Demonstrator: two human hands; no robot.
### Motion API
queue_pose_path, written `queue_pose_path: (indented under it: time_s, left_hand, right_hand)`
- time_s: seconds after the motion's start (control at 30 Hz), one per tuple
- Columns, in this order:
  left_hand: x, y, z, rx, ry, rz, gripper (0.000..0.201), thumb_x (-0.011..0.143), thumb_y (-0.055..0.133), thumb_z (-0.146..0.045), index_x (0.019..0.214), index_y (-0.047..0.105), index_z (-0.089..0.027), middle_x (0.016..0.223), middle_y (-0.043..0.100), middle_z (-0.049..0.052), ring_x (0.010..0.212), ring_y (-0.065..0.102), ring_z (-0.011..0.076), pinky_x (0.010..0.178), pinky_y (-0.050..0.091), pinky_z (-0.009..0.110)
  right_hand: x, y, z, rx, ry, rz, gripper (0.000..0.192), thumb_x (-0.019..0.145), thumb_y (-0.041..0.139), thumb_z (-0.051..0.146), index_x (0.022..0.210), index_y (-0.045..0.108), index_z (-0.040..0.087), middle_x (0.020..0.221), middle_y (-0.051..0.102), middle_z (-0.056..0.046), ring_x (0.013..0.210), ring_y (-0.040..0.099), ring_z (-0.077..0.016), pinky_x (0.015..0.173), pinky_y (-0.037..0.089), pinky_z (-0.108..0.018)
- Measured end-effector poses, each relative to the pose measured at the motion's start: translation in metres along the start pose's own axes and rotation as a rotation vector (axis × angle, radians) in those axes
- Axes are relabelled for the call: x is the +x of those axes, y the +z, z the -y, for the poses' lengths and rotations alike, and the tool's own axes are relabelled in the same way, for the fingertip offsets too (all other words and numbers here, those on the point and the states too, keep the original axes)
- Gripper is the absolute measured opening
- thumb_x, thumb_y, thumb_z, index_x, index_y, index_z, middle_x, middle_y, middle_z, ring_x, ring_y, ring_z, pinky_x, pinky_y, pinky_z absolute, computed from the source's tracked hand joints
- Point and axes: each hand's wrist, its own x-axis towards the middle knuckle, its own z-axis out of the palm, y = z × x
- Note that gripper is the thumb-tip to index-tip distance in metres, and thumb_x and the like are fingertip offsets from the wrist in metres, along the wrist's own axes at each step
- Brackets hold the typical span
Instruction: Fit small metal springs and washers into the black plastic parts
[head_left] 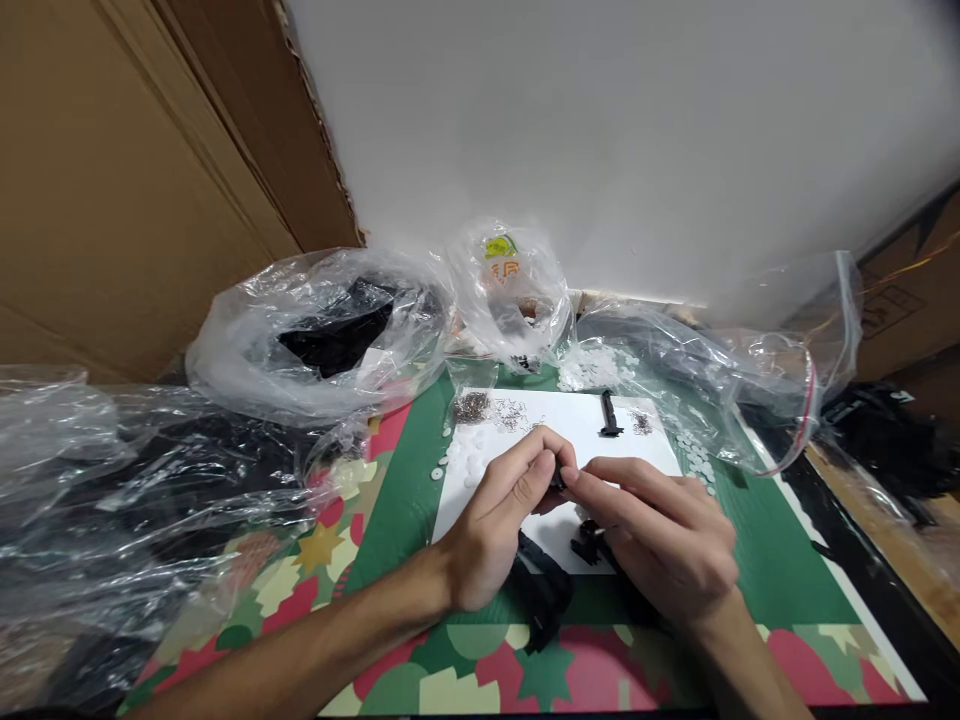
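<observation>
Two bare hands, head view, meeting over the middle of the work area. Your left hand (491,540) is curled, thumb and bent forefinger closed on a small black part (556,482), mostly hidden between the fingers. Your right hand (675,520) comes in from the other side, fingers bent, fingertips at the right edge of that same part; you cannot tell from this angle whether they pinch it or only press on it. The part is above the white sheet (570,408), toward its near half.

Under and beside your left wrist: long black pieces (544,585), lying across the sheet's near edge. Just beside your right hand: a black fitting (589,543), partly covered by your fingers.

Farther up the sheet, right of centre, one black T-ended piece (610,415) lies apart. Fine dark bits at the far left corner (472,406), too small to identify; a smaller cluster (642,424) at the far right. White discs (467,455) lie loose on the sheet's left side; more white discs (697,460) on the green surface (405,490) to the right.

Behind the sheet: a clear bag with green and orange print (510,262); left of it, a clear bag holding black material (240,345); to the right, a red-edged clear bag (750,390).
</observation>
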Motion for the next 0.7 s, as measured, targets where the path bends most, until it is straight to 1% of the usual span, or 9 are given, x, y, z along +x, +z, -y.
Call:
queue_pose_path:
  time_s: [0.07,0.13,0.2,0.3,0.4,0.5,0.57,0.63,0.7]
  left_hand:
    - [-0.001,0.001,0.0,-0.015,0.03,-0.003,0.041,0.112,0.043,-0.053,0.098,0.06,-0.019,0.088,0.046,0.001,0.079,0.039,0.0168,0.075,0.036,0.03]
    - [-0.001,0.001,-0.002,-0.042,0.049,-0.004,0.04,0.113,0.043,-0.05,0.1,0.064,-0.019,0.09,0.051,0.002,0.082,0.042,0.017,0.077,0.037,0.03]
    - [-0.001,0.0,-0.003,-0.05,0.061,-0.007,0.037,0.114,0.044,-0.046,0.108,0.069,-0.019,0.094,0.056,0.003,0.084,0.045,0.0169,0.079,0.038,0.03]
    - [0.002,-0.002,-0.004,-0.028,0.075,-0.024,0.037,0.114,0.046,-0.044,0.122,0.073,-0.021,0.095,0.059,0.003,0.083,0.048,0.0157,0.078,0.039,0.028]
    - [0.005,-0.003,0.0,-0.061,0.078,-0.004,0.037,0.112,0.052,-0.047,0.128,0.073,-0.021,0.09,0.059,0.003,0.078,0.049,0.014,0.073,0.04,0.027]
    - [0.007,-0.003,0.004,-0.116,0.074,0.012,0.034,0.111,0.056,-0.048,0.128,0.07,-0.022,0.085,0.057,0.001,0.072,0.05,0.0123,0.067,0.041,0.025]
    - [0.008,-0.003,0.007,-0.138,0.08,-0.006,0.029,0.11,0.058,-0.047,0.122,0.068,-0.023,0.08,0.055,-0.001,0.07,0.05,0.0115,0.065,0.041,0.023]
    - [0.009,-0.003,0.008,-0.164,0.086,-0.025,0.023,0.109,0.061,-0.046,0.114,0.064,-0.023,0.076,0.052,-0.003,0.066,0.049,0.0106,0.061,0.04,0.021]
    - [0.01,-0.003,0.009,-0.185,0.08,-0.032,0.023,0.107,0.064,-0.046,0.108,0.061,-0.023,0.073,0.051,-0.005,0.061,0.047,0.0095,0.055,0.037,0.02]
  right_hand:
    - [-0.003,0.003,0.005,-0.007,0.006,-0.047,0.028,0.098,0.064,-0.002,0.114,0.079,0.016,0.091,0.08,-0.007,0.071,0.074,-0.0116,0.06,0.051,-0.021]
    - [-0.009,0.004,0.007,-0.023,0.004,-0.09,0.032,0.096,0.067,-0.003,0.12,0.078,0.017,0.092,0.08,-0.007,0.072,0.074,-0.0132,0.06,0.053,-0.022]
    - [-0.015,0.005,0.006,-0.045,-0.005,-0.112,0.038,0.096,0.069,-0.001,0.128,0.077,0.019,0.093,0.081,-0.008,0.072,0.075,-0.0145,0.058,0.055,-0.023]
    - [-0.023,0.006,0.002,-0.059,-0.009,-0.118,0.045,0.097,0.069,0.002,0.137,0.074,0.022,0.098,0.081,-0.008,0.071,0.076,-0.0151,0.059,0.057,-0.024]
    - [-0.028,0.005,-0.002,-0.054,-0.007,-0.089,0.049,0.098,0.069,0.002,0.142,0.072,0.022,0.1,0.081,-0.009,0.071,0.076,-0.015,0.061,0.058,-0.025]
    - [-0.026,0.004,-0.001,-0.053,-0.005,-0.051,0.048,0.096,0.071,0.001,0.14,0.073,0.02,0.099,0.081,-0.009,0.071,0.074,-0.0139,0.062,0.057,-0.024]
    - [-0.021,0.005,0.001,-0.049,-0.007,-0.052,0.045,0.095,0.072,-0.001,0.135,0.074,0.019,0.097,0.08,-0.008,0.07,0.073,-0.0127,0.062,0.056,-0.023]
    - [-0.013,0.005,0.003,-0.043,-0.002,-0.07,0.038,0.094,0.073,-0.001,0.126,0.077,0.018,0.093,0.08,-0.007,0.068,0.072,-0.0118,0.06,0.054,-0.022]
    - [-0.006,0.006,0.005,-0.047,0.012,-0.072,0.028,0.095,0.073,0.002,0.117,0.078,0.018,0.09,0.08,-0.007,0.064,0.071,-0.0108,0.056,0.051,-0.021]
